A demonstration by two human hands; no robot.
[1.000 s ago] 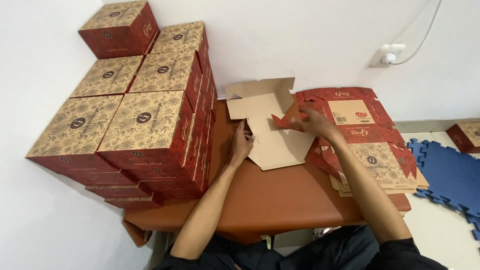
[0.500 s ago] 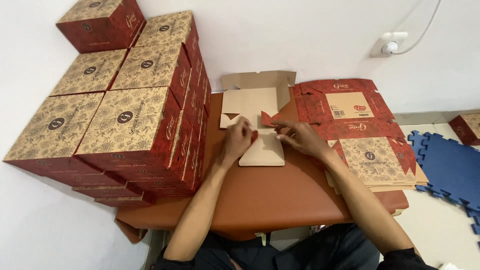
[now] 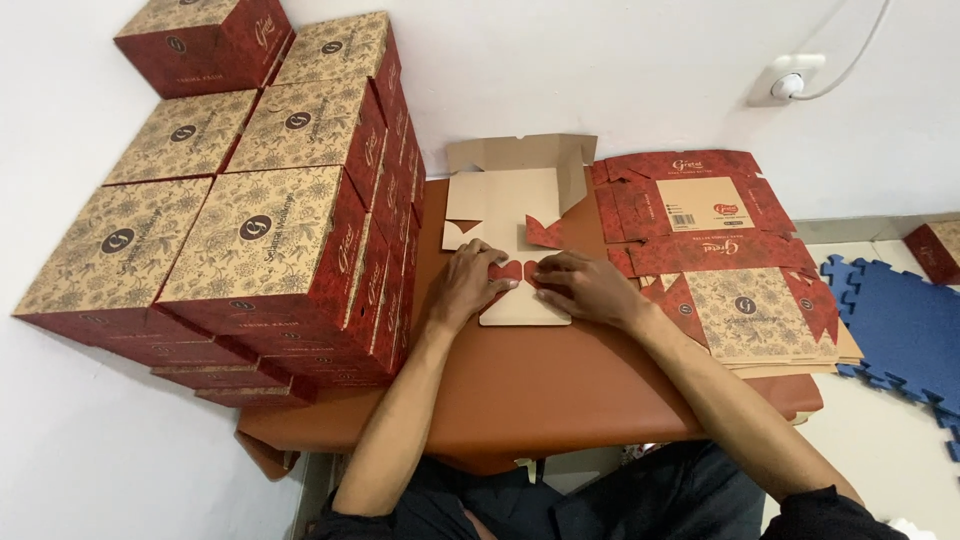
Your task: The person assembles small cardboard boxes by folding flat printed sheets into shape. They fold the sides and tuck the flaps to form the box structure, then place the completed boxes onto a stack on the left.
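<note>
Brown cardboard, a flat unfolded carton blank [image 3: 512, 215], lies plain side up at the middle of the rust-brown tabletop [image 3: 560, 390], its far flaps raised toward the wall at twelve o'clock. Left hand [image 3: 468, 282] and right hand [image 3: 585, 288] sit side by side on its near edge, fingers flat and spread, clamped on nothing, each pressing down a small red scalloped flap [image 3: 508, 270] where the two tabs meet. Good form here, I'd judge, means keeping both palms level and creasing along the scored lines so the tabs fold in evenly. At nine o'clock towers a stack of finished red-and-tan floral boxes [image 3: 270, 230], just beside the left wrist. At three o'clock rests a pile of flat printed blanks [image 3: 720, 260], and beyond it, blue foam floor mats [image 3: 890, 320].
</note>
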